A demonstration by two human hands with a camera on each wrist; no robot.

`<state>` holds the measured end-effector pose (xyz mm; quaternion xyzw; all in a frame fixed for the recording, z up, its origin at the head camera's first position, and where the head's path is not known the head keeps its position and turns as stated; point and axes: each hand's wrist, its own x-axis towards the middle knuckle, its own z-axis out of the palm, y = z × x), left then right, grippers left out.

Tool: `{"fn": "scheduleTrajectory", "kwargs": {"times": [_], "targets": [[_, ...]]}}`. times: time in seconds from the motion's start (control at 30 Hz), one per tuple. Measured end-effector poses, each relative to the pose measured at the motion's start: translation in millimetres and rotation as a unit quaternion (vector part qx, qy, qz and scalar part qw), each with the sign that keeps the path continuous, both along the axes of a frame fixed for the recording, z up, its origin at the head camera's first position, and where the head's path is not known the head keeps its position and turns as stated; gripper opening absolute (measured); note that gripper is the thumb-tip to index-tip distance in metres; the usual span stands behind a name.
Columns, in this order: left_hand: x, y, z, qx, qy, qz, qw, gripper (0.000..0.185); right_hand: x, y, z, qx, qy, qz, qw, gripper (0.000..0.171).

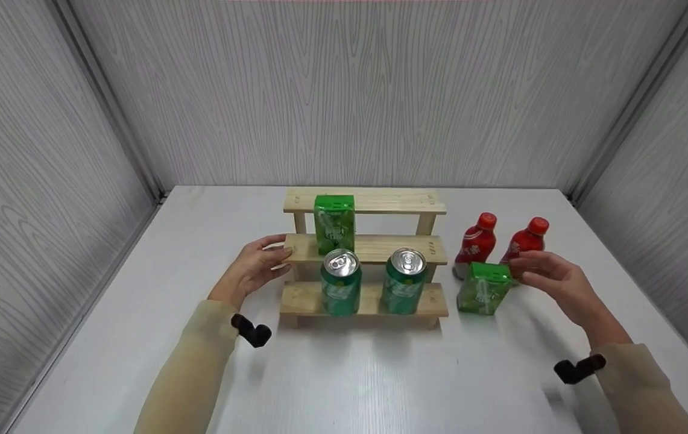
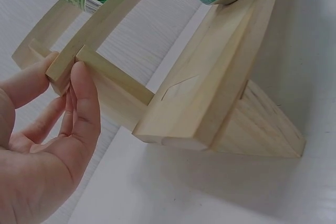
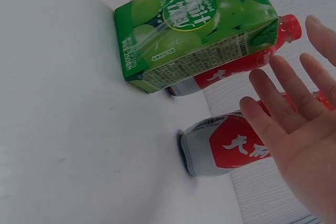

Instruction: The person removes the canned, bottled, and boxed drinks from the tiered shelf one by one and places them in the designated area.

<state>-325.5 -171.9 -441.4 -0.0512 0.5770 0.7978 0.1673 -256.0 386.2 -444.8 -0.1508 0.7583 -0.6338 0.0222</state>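
Observation:
My left hand (image 1: 253, 269) pinches the left end of the middle step of a three-tier wooden shelf (image 1: 395, 246); the left wrist view shows thumb and fingers (image 2: 85, 95) on either side of the board. On that step stands a green juice box (image 1: 335, 226). Two green soda cans (image 1: 342, 289) (image 1: 404, 288) are upright on the lowest step. Right of the shelf, a second green juice box (image 1: 483, 289) stands on the table. My right hand (image 1: 555, 282) is just beside it, and in the right wrist view its fingers (image 3: 273, 98) are spread, holding nothing.
Two red-capped bottles (image 1: 477, 241) (image 1: 526, 240) with red labels stand behind the right juice box, close to my right hand. The white table (image 1: 368, 386) is bounded by grey wood-grain panels (image 1: 368, 90) at the back and both sides.

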Motion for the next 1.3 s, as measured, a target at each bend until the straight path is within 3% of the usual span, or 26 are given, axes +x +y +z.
{"fn": "scheduleTrajectory", "kwargs": {"times": [0.3, 0.6, 0.93, 1.3], "targets": [[0.1, -1.3, -0.4, -0.003, -0.002, -0.004, 1.0000, 0.061, -2.0, -13.9, 24.7, -0.050, 0.047, 0.024, 0.997, 0.032], [0.0, 0.9, 0.2, 0.005, 0.004, 0.004, 1.0000, 0.058, -10.6, -34.6, 35.6, -0.085, 0.093, 0.061, 0.990, 0.029], [0.3, 0.3, 1.0, -0.002, -0.003, 0.013, 0.9999, 0.060, -24.2, -73.7, 53.9, -0.036, 0.092, 0.044, 0.994, 0.030], [1.9, 0.8, -1.7, -0.001, 0.005, 0.010, 0.9999, 0.059, -33.6, -120.7, 72.1, -0.037, 0.092, 0.092, 0.991, 0.033]]}}
